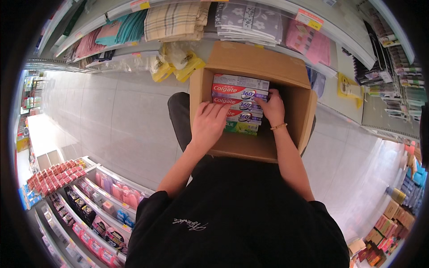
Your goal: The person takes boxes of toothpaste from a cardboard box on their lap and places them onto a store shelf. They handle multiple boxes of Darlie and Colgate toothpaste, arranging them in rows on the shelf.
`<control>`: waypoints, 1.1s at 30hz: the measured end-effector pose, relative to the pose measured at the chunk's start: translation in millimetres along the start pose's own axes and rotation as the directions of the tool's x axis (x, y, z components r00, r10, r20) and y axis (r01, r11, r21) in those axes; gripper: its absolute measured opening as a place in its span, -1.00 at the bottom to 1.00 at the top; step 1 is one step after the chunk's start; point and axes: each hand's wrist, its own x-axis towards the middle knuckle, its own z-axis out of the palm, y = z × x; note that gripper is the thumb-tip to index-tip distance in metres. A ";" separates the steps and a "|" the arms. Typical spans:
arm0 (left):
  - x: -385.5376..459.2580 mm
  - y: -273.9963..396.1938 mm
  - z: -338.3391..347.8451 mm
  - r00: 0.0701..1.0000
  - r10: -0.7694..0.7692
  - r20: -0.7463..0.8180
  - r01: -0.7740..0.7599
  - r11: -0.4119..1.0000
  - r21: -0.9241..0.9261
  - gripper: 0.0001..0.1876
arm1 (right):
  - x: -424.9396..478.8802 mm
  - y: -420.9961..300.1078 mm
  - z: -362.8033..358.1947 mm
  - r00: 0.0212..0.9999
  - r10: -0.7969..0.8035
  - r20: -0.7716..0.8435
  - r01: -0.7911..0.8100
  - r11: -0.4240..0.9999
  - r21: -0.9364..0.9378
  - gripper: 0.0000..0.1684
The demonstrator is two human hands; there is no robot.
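Observation:
A cardboard carton (258, 63) with its flaps spread stands upright before me, between my knees. Inside, several red and white Colgate toothpaste boxes (239, 91) lie in a row, with a green toothpaste box (246, 128) at the near end. The boxes sit towards the carton's left side. My left hand (212, 119) reaches over the left wall, its fingertips on the left ends of the Colgate boxes. My right hand (273, 105), with a bead bracelet at the wrist, is inside the carton, thumb and fingers around the right end of the boxes at the far side.
Shelves with folded plaid towels (176, 21) and grey floral towels (249, 23) run along the far side. Yellow plastic bags (182, 67) hang just left of the carton. Another shelf unit (100, 214) stands at lower left. Stacked cartons (390, 211) show at lower right.

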 end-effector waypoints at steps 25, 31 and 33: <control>-0.8 2.9 2.8 0.998 0.012 0.053 -0.016 0.998 0.067 -0.70 | -28.4 -38.4 8.3 0.782 -0.532 0.325 0.472 0.846 0.248 -0.35; -1.1 3.9 4.4 0.998 -0.004 0.056 0.001 0.999 0.053 -0.75 | -33.6 -44.5 1.3 0.691 -0.595 0.410 0.517 0.804 0.294 -0.40; 2.7 5.2 3.0 0.998 0.001 0.061 -0.004 0.999 0.050 -0.74 | -25.5 -43.5 1.2 0.675 -0.578 0.459 0.508 0.815 0.279 -0.46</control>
